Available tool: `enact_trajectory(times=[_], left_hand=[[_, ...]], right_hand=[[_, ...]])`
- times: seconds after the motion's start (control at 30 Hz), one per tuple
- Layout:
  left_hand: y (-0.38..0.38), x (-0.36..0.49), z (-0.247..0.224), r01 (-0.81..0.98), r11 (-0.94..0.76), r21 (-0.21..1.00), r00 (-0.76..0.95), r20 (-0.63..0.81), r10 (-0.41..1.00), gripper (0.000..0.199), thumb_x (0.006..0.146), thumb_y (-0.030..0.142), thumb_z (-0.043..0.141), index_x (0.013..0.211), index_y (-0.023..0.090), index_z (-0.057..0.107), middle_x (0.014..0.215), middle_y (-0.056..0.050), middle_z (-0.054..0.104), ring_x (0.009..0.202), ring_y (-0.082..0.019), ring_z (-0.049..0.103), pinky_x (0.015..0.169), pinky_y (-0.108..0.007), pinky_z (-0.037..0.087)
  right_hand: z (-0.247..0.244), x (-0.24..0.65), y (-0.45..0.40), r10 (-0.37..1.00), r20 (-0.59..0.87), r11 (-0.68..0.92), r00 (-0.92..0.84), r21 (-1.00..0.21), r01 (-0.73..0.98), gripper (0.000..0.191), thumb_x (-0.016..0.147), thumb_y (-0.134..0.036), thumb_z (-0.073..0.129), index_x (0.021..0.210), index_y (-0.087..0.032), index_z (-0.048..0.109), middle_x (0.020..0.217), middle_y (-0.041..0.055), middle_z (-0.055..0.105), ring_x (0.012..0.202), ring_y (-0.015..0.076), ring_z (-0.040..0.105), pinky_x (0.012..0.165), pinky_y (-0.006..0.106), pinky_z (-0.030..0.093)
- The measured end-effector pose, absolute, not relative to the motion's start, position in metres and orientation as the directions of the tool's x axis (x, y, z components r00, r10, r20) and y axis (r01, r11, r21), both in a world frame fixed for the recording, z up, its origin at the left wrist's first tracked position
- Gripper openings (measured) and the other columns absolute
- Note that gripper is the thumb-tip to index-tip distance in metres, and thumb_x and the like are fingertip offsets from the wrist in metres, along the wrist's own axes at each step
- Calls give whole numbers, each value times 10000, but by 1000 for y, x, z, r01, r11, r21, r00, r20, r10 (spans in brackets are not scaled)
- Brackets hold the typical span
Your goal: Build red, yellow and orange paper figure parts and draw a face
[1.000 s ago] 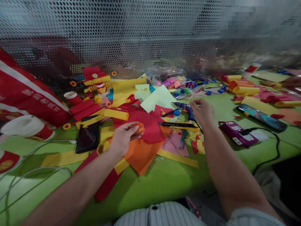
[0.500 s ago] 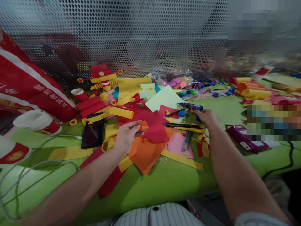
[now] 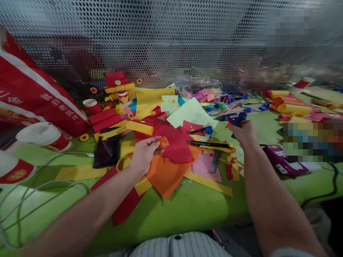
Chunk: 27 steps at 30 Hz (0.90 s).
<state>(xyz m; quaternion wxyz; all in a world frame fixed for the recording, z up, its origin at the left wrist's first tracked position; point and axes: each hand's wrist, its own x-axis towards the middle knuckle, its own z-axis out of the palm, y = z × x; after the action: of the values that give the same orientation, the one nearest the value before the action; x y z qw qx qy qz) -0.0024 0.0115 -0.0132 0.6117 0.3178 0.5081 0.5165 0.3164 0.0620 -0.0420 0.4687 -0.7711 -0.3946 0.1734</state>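
Between thumb and fingers, my left hand (image 3: 146,151) pinches a small orange paper piece (image 3: 164,142) over red paper (image 3: 175,144) and a larger orange sheet (image 3: 166,178). My right hand (image 3: 242,132) is closed on a dark blue glue gun (image 3: 232,117) with a small red light, its nozzle pointing left. Below the glue gun lie a black and yellow cutter (image 3: 214,145), a blue round cap (image 3: 208,130) and a dark marker (image 3: 214,162) on pink paper (image 3: 202,164). A pale green sheet (image 3: 190,113) lies behind the red paper.
At the left are a red bag (image 3: 40,85), white and red paper cups (image 3: 44,135), a black phone (image 3: 107,150) and a white cable (image 3: 66,153). A red and yellow paper figure (image 3: 122,87) stands behind. A purple power strip (image 3: 284,160) lies at the right.
My right hand has lifted the glue gun and moved it slightly right, away from the cutter and papers. My left hand stays nearly still with the orange piece.
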Motion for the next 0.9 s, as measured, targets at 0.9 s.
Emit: enact_trajectory(times=[0.9], left_hand=[[13, -5, -14, -287, 204, 936, -101, -242, 965, 215, 631, 86, 652, 831, 133, 716, 581, 35, 605, 538, -65, 555, 665, -233, 539]], right_hand=[[-12, 211, -9, 934, 235, 354, -270, -721, 595, 324, 722, -494, 592, 851, -218, 701, 695, 31, 693, 606, 205, 619, 513, 279, 487]])
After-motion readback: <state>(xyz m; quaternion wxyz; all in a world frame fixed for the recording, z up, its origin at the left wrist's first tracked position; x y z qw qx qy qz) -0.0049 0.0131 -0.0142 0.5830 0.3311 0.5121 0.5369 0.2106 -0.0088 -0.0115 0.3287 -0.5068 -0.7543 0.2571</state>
